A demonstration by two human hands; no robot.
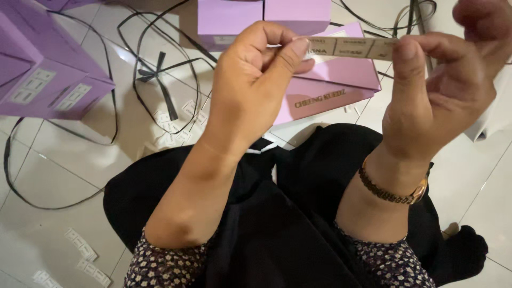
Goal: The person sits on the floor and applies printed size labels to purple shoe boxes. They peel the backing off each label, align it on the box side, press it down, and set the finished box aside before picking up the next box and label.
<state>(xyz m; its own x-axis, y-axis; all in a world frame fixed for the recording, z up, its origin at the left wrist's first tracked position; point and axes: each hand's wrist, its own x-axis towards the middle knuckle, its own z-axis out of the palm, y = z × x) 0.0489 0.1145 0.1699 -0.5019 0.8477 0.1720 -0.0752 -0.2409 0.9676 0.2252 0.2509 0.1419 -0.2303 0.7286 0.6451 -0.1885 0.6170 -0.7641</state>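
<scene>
Head camera looks down on two bare hands held up over a dark lap. Both hands hold one thing between them: a long thin strip of labels [349, 47], pale tan with small boxes along it. The left hand [256, 80] pinches the left end, thumb and first finger shut tight on the paper. The right hand [437, 96] pinches the right end the same way, thumb pressed on top. A gold bracelet [392, 192] sits on the right wrist, below that grip.

The strip is pulled flat and level between the two pinches, up in the air, touching nothing else.

Just behind the strip, past the fingers, lies a flat pink box [341, 85]. Further back stand two more purple boxes [264, 16]. Far off to the left of the left-hand grip sits a big purple box [48, 80] that has white labels on its side. So some labels look stuck on already.

Black ribbon [154, 74] loops over the white tiled floor [64, 154], below and left of the grip. Little white label scraps [80, 245] lie on the tiles, well below the hands. I think these are bits peeled off.

My guess is the work is part way along. The strip in the hands looks whole, with none torn off yet, and the pink box behind it shows no small white labels that I can see.
</scene>
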